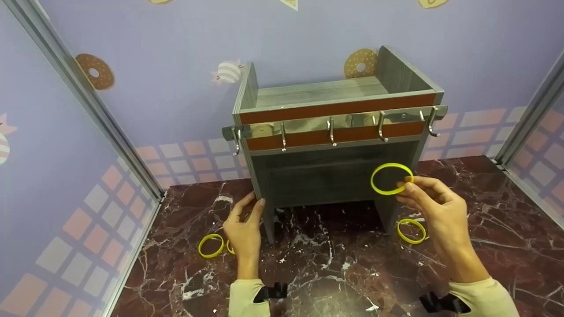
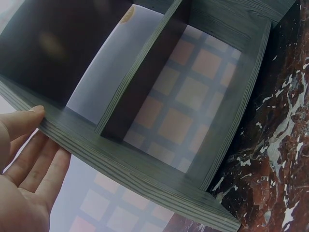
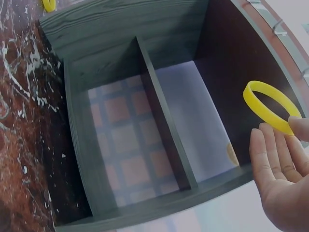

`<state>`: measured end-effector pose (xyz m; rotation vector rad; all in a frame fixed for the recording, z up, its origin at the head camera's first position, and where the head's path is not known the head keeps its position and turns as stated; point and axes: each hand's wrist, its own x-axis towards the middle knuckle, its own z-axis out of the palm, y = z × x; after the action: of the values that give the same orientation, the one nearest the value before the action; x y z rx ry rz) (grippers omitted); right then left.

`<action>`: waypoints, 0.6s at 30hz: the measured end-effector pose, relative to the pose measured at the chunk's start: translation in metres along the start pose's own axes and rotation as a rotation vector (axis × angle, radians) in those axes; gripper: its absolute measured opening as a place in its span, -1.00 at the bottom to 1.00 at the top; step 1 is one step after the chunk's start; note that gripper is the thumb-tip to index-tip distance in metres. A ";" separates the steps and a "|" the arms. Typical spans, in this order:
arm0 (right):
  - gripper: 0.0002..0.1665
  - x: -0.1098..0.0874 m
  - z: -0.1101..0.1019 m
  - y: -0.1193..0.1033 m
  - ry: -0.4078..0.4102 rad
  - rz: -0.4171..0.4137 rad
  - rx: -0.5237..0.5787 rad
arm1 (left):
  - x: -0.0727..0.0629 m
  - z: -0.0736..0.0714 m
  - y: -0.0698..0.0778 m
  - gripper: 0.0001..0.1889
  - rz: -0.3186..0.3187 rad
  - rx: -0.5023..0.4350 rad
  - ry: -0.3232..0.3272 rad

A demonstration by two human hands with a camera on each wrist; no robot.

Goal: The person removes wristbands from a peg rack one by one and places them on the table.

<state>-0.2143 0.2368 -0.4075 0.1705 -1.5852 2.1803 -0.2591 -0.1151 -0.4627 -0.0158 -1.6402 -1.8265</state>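
A grey wood-grain shelf (image 1: 317,158) with a metal hook rail (image 1: 308,125) along its front stands against the wall. My left hand (image 1: 244,224) grips the left side panel, its thumb on the front edge and its fingers outside; the left wrist view shows this hand (image 2: 34,169) at the panel. Before the shelf's right side, below the hooks, my right hand (image 1: 440,211) pinches a yellow wristband (image 1: 392,193) between thumb and fingers. The same wristband (image 3: 270,116) appears in the right wrist view, its loop tilted, clear of every hook.
On the dark red marble surface (image 1: 326,273) lie a yellow wristband (image 1: 211,255) left of my left hand, another partly hidden behind that hand, and one yellow wristband (image 1: 412,241) near the right foot. Metal-framed panels (image 1: 88,97) stand at both sides.
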 end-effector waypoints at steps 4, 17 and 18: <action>-0.68 0.001 -0.008 -0.002 0.025 0.021 0.016 | 0.000 0.001 0.000 -0.76 -0.005 0.000 0.007; -0.77 0.004 -0.042 -0.003 0.059 0.006 0.126 | 0.000 0.000 0.001 -0.76 -0.004 0.004 0.004; -0.77 0.004 -0.045 -0.002 0.062 0.008 0.136 | 0.000 0.000 0.001 -0.76 -0.008 0.006 0.005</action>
<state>-0.2104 0.2804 -0.4190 0.1366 -1.4067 2.2775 -0.2586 -0.1154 -0.4620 -0.0025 -1.6447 -1.8263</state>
